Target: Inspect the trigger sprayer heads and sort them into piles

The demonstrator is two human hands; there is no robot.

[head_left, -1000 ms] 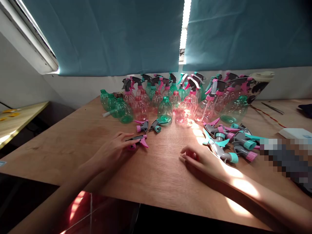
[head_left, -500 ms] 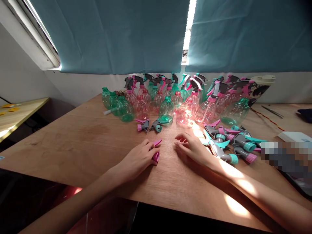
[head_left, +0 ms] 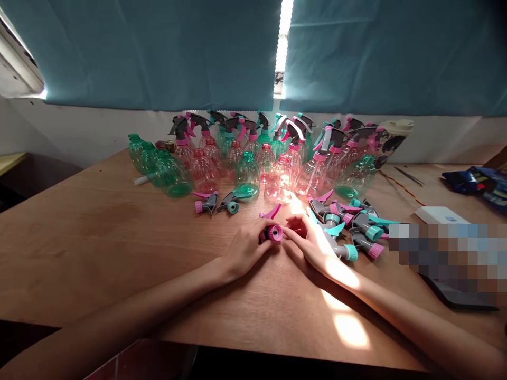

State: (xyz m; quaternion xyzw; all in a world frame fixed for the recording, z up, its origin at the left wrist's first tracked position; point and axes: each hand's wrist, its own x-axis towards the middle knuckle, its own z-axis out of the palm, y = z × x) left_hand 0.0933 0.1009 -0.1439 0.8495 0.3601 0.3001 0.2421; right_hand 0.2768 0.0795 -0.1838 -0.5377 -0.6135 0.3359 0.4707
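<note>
My left hand (head_left: 250, 244) is closed round a spray trigger head (head_left: 275, 233) with a pink collar and pink lever. The collar's open underside faces me, and the grey body is mostly hidden by the fingers. Just right of it, my right hand (head_left: 307, 240) has its fingers curved and apart. Its thumb-side fingertips are at the collar's edge; whether they touch it I cannot tell. Beyond my hands lie a pink-collared trigger head (head_left: 206, 204) and a teal-collared one (head_left: 231, 203). A pile of grey trigger heads (head_left: 366, 226) with pink and teal parts is right of my right hand.
Several clear green bottles (head_left: 173, 174) and pink bottles (head_left: 203, 171) stand along the back of the wooden table (head_left: 99, 253), many with spray heads fitted. At the right are a white box (head_left: 441, 215), a blurred-out patch and a dark blue packet (head_left: 461, 181). Behind hangs a blue curtain (head_left: 158, 53).
My left hand has brought the pink trigger head rightward to my right hand and turned its collar opening toward me. The gap between my hands has closed. The view has swung right.
</note>
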